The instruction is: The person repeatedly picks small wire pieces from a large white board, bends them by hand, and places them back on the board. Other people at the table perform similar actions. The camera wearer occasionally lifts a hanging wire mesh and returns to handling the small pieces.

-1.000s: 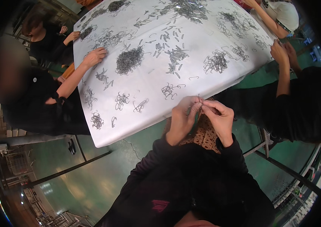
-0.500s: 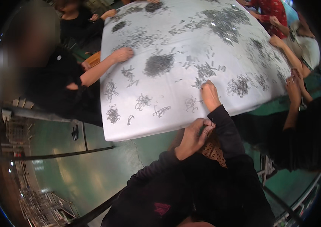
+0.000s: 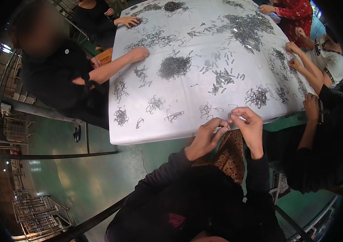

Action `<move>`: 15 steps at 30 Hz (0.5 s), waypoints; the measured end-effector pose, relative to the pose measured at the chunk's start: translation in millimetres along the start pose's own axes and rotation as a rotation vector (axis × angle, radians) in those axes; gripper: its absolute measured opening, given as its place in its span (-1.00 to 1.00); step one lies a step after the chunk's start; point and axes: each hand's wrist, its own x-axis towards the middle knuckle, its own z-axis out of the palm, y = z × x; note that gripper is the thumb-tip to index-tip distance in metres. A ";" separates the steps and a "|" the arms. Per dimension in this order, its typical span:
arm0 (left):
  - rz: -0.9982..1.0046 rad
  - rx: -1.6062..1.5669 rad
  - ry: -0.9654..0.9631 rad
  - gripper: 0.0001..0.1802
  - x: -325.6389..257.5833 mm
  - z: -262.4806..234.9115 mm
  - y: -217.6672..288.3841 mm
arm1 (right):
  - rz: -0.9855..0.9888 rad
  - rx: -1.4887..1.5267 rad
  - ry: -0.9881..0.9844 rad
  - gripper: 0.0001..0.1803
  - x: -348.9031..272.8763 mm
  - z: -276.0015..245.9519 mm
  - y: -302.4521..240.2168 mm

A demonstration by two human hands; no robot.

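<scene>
Just right of the frame's centre, the person's left hand and right hand meet fingertip to fingertip at the near edge of the white cloth-covered table, pinching what seems a small thin metal wire piece, too small to make out clearly. Just above them lies a loose tangle of grey wire clips. At upper left, a black-sleeved co-worker's hand rests flat on the cloth near a dense grey heap of clips.

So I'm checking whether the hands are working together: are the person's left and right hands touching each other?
Touching. In the head view the left hand and right hand meet at the fingertips by the near edge of the white table, no gap visible.
</scene>
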 end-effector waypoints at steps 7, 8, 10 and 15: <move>0.046 0.145 -0.062 -0.86 12.1 3.2 3.9 | -0.073 0.035 0.156 -0.85 -23.4 -1.4 -15.4; 0.049 0.158 -0.082 -0.85 12.3 3.5 1.6 | -0.096 0.068 0.186 -0.85 -24.2 -0.7 -12.8; 0.041 0.185 -0.094 -0.83 12.4 4.7 -3.4 | -0.120 0.133 0.222 -0.86 -25.9 -0.9 -6.1; 0.093 0.088 0.063 -0.67 29.1 -6.3 -15.3 | -0.072 0.227 0.221 -0.88 -36.4 -8.1 4.6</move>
